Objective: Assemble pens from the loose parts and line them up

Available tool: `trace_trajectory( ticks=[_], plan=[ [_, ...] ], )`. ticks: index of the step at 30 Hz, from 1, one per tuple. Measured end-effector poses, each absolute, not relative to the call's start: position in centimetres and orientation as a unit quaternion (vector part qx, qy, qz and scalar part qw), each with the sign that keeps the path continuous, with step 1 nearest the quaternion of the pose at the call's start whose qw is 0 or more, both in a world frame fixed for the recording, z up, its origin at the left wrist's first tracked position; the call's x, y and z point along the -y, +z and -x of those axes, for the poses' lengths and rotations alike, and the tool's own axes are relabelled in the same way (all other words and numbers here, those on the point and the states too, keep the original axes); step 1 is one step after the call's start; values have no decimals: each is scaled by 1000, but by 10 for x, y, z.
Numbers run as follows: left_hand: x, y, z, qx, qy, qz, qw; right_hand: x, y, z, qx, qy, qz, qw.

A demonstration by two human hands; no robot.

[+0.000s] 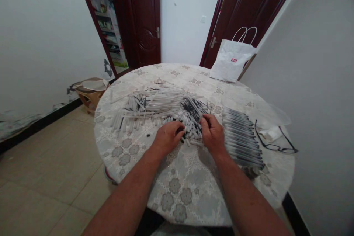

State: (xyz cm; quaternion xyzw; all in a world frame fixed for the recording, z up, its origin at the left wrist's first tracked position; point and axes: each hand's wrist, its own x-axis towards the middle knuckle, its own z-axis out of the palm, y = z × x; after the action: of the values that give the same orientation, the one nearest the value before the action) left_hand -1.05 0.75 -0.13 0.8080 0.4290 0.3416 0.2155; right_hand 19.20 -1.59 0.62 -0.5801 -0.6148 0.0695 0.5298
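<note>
A large heap of pen parts (163,101), with pale translucent barrels, dark thin pieces and small white and black caps, spreads over the middle of the table. My left hand (168,136) is at the near edge of the heap, thumb and fingers curled together beside the small caps; what they pinch, if anything, is too small to name. On the heap's right side, my right hand (213,131) has its fingers closed against the dark and white pieces, its grip hidden. Right of that hand lies a neat row of assembled-looking pens (242,138) with dark ends.
A flowered cloth covers the round table (177,195). Black-framed glasses (273,148) lie by the right edge near clear plastic film (273,114). A white paper bag (232,59) stands at the back right. One black cap (148,135) sits apart; a stool (91,92) is at left.
</note>
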Motion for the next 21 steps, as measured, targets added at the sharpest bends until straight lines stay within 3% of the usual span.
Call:
trace_trajectory(
  ticks=[7, 21],
  plan=[
    [0, -6, 6, -497, 157, -851, 64, 16, 6, -192, 616, 55, 580, 530],
    [7, -2, -6, -514, 125, -848, 35, 18, 6, -189, 611, 57, 572, 544]
  ],
)
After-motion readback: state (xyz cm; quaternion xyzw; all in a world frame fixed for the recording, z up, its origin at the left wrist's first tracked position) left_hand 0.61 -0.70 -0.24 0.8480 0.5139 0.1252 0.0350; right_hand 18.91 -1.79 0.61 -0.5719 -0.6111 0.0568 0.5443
